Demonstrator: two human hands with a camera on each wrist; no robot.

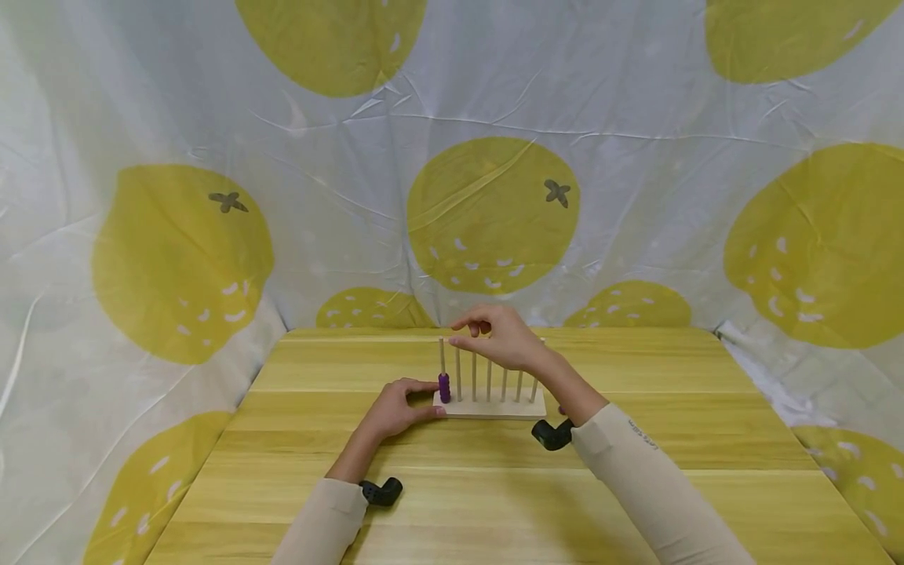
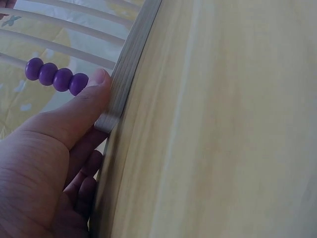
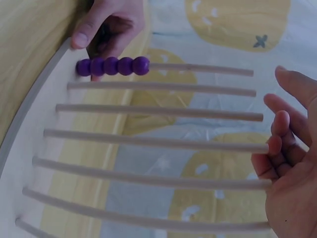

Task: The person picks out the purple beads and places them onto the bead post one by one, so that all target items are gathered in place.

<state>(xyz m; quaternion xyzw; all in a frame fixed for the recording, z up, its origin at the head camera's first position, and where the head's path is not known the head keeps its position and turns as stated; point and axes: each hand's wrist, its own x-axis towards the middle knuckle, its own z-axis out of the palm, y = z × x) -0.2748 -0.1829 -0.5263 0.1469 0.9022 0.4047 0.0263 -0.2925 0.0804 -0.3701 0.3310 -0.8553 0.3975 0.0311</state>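
Observation:
A pale wooden rack of upright rods (image 1: 487,409) stands on the table, and several purple beads (image 1: 444,388) are stacked low on its leftmost rod. My left hand (image 1: 400,406) grips the left end of the base, thumb (image 2: 96,87) on the front edge and fingers behind. In the right wrist view the beads (image 3: 112,66) sit against the base, leaving the rod's upper part bare. My right hand (image 1: 503,339) hovers by the tops of the left rods. Its fingers (image 3: 281,136) are loosely bent, and nothing shows between them and the thumb.
The rack's other rods (image 3: 163,143) carry no beads. On the wooden table (image 1: 438,502), something small and purple (image 1: 562,410) peeks out beside the right wrist, mostly hidden. Black wrist mounts (image 1: 382,492) stick out from both sleeves. A lemon-print cloth (image 1: 339,196) hangs behind the table.

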